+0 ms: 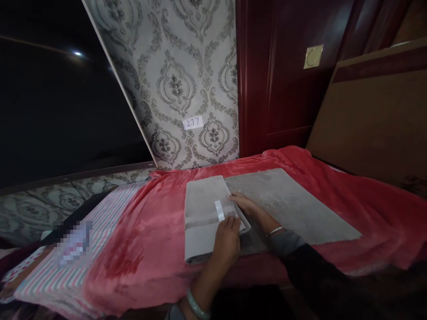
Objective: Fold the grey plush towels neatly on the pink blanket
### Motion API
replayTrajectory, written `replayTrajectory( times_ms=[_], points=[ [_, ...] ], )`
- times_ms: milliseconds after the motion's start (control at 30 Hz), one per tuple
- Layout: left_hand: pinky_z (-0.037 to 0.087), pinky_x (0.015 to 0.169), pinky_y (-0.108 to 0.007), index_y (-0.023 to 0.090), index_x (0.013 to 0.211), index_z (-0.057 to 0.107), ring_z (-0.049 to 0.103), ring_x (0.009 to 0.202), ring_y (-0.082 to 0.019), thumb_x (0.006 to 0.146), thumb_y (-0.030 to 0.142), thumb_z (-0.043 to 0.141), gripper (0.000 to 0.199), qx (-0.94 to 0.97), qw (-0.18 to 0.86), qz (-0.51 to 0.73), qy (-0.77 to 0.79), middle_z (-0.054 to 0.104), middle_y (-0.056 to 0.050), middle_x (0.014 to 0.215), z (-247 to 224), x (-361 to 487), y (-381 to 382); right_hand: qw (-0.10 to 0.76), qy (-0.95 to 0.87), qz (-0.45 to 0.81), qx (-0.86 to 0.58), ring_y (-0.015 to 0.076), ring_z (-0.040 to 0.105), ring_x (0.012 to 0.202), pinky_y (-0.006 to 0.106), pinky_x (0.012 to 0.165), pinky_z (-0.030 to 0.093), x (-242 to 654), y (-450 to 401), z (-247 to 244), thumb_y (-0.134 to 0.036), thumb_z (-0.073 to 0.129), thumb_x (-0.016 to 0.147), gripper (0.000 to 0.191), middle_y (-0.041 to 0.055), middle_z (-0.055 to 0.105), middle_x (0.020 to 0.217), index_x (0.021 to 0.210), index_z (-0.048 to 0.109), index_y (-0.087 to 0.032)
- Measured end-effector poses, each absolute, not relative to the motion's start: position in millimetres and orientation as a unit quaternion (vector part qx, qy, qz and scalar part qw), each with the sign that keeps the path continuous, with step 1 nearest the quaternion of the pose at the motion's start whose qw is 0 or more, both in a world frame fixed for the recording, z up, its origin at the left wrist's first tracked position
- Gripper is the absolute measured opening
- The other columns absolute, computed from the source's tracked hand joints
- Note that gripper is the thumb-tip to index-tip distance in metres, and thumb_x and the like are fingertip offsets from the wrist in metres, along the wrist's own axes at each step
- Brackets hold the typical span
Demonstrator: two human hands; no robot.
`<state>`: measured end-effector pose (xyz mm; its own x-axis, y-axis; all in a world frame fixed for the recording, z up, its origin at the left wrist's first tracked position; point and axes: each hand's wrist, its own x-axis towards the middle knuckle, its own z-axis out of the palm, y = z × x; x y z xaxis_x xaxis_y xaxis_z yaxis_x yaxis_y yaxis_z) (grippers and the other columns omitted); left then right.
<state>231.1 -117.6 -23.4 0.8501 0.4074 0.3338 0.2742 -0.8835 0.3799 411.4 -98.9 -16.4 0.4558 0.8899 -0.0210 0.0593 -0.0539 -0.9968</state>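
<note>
A grey plush mat point(293, 204) lies on a red blanket. Its left part is folded over, so a paler grey flap point(200, 200) faces up, with a small white strip point(219, 210) on it. My left hand point(228, 235) comes in from below, fingers bent over the flap's free edge near the strip. A little farther along that edge, my right hand point(243, 203) reaches in from the right and grips it. Both hands look closed on the mat's edge; the thumbs are partly hidden.
The red blanket point(143, 231) covers the surface, with striped cloth point(100, 226) to the left. Behind stand a large dark screen point(66, 98), patterned wallpaper bearing a "277" label point(192, 122), a dark red door point(280, 89) and a brown panel point(376, 115).
</note>
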Motion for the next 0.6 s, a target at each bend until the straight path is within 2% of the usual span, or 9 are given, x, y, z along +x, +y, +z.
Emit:
replayTrajectory(
  times_ms=[67, 167, 233, 333, 433, 600],
  points=[
    [0.043, 0.114, -0.052, 0.015, 0.135, 0.060, 0.053, 0.134, -0.029, 0.081, 0.007, 0.048, 0.056, 0.952, 0.166, 0.198, 0.166, 0.060, -0.016, 0.140, -16, 230, -120, 0.571, -0.365, 0.358, -0.642, 0.0198, 0.065, 0.066, 0.030, 0.064, 0.055, 408, -87, -12, -0.022, 0.063, 0.077, 0.031, 0.0051, 0.073, 0.075, 0.104, 0.071, -0.012],
    [0.044, 0.112, -0.049, 0.020, 0.136, 0.060, 0.055, 0.131, -0.027, 0.089, 0.023, 0.054, 0.047, 0.945, 0.204, 0.225, 0.123, 0.060, -0.013, 0.140, -1, 219, -109, 0.569, -0.348, 0.325, -0.670, 0.0177, 0.065, 0.068, 0.027, 0.064, 0.053, 420, -81, -2, -0.014, 0.063, 0.071, 0.038, 0.0023, 0.074, 0.081, 0.109, 0.070, -0.015],
    [0.042, 0.113, -0.050, 0.023, 0.133, 0.062, 0.054, 0.132, -0.025, 0.093, 0.033, 0.052, 0.043, 0.921, 0.221, 0.289, 0.138, 0.061, -0.010, 0.140, 9, 208, -88, 0.571, -0.338, 0.297, -0.687, 0.0170, 0.066, 0.074, 0.025, 0.068, 0.053, 437, -88, 4, -0.010, 0.061, 0.069, 0.044, 0.0001, 0.075, 0.089, 0.112, 0.070, -0.018],
    [0.035, 0.118, -0.052, 0.022, 0.126, 0.067, 0.051, 0.135, -0.025, 0.095, 0.036, 0.047, 0.039, 0.856, 0.232, 0.395, 0.241, 0.062, -0.010, 0.139, 9, 191, -48, 0.566, -0.309, 0.253, -0.721, 0.0181, 0.066, 0.084, 0.023, 0.072, 0.052, 466, -114, 1, -0.007, 0.060, 0.066, 0.047, -0.0002, 0.075, 0.095, 0.110, 0.071, -0.020],
    [0.041, 0.114, -0.049, 0.017, 0.126, 0.066, 0.055, 0.130, -0.026, 0.091, 0.037, 0.051, 0.043, 0.791, 0.317, 0.405, 0.330, 0.063, -0.013, 0.137, -11, 183, -17, 0.554, -0.275, 0.231, -0.751, 0.0194, 0.067, 0.082, 0.024, 0.070, 0.052, 481, -143, -14, -0.008, 0.057, 0.065, 0.046, 0.0029, 0.075, 0.091, 0.107, 0.073, -0.016],
    [0.050, 0.103, -0.043, 0.014, 0.125, 0.065, 0.064, 0.118, -0.026, 0.086, 0.043, 0.059, 0.049, 0.703, 0.474, 0.390, 0.359, 0.070, -0.013, 0.125, -45, 186, -8, 0.542, -0.267, 0.227, -0.764, 0.0166, 0.067, 0.072, 0.022, 0.063, 0.050, 487, -155, -34, -0.011, 0.055, 0.067, 0.045, 0.0018, 0.075, 0.084, 0.108, 0.073, -0.014]
  ],
)
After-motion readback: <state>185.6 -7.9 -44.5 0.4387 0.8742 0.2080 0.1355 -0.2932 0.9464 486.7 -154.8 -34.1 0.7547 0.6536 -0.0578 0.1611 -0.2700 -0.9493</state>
